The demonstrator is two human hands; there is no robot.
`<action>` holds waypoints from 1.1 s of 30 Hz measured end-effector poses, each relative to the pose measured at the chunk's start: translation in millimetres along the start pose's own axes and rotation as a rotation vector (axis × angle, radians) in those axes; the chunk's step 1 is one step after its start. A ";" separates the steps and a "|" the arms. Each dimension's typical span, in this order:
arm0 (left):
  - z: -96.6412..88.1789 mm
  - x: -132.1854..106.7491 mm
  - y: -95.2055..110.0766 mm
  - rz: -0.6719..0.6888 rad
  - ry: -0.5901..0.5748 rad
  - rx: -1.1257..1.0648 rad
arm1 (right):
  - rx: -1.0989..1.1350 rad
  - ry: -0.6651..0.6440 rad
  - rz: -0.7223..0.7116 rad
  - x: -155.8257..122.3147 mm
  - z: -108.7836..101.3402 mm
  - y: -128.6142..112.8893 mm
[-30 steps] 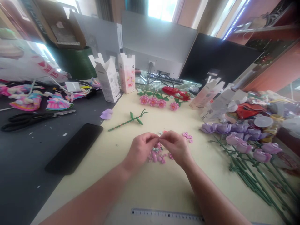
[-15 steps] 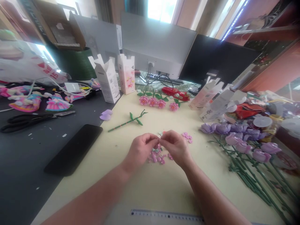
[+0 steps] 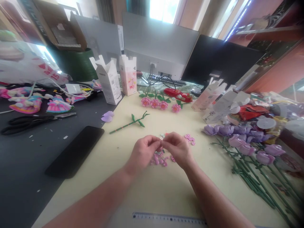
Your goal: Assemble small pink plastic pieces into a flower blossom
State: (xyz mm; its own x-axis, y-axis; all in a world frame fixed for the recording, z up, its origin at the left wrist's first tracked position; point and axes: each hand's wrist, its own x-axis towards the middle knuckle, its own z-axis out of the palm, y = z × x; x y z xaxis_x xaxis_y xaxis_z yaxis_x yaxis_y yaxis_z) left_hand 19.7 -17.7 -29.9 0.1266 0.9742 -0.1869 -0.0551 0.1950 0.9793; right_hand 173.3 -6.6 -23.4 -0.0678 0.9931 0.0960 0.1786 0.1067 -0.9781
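My left hand point(image 3: 143, 152) and my right hand point(image 3: 178, 148) meet fingertip to fingertip over the cream table point(image 3: 152, 190). Both are pinched closed on a small pink piece between them, too small to name. Directly under the hands lies a heap of small pink flower pieces point(image 3: 159, 158). A few more pink pieces point(image 3: 190, 138) lie just right of my right hand. A green stem with leaves point(image 3: 130, 122) lies beyond my left hand.
Purple toy flowers on green stems point(image 3: 247, 142) fill the right side. Finished pink blossoms point(image 3: 156, 103) and a red object point(image 3: 178, 94) lie further back. Open cartons point(image 3: 108, 79), a black pad point(image 3: 75, 149), scissors point(image 3: 28, 120) and a ruler point(image 3: 166, 218) surround the spot.
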 end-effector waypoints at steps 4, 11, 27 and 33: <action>-1.7 4.6 -4.5 -0.067 -0.012 -0.194 | 0.058 -0.034 0.027 0.5 0.3 -4.0; -3.5 7.1 -4.7 -0.124 -0.034 -0.333 | 0.109 -0.049 0.056 0.8 -0.4 -4.2; -1.5 2.8 -2.6 0.005 0.007 -0.055 | -0.359 0.001 -0.197 -6.2 -0.7 -7.8; 1.6 -0.2 -4.5 0.062 0.048 -0.010 | -0.401 0.021 -0.234 -8.3 1.4 -10.1</action>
State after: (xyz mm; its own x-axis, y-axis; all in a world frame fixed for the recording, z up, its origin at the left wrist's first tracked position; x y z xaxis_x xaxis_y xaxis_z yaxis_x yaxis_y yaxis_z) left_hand 21.6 -19.0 -34.1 0.0746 0.9887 -0.1298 -0.0715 0.1351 0.9882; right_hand 170.8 -16.0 -14.6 -0.1322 0.9405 0.3131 0.5266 0.3342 -0.7816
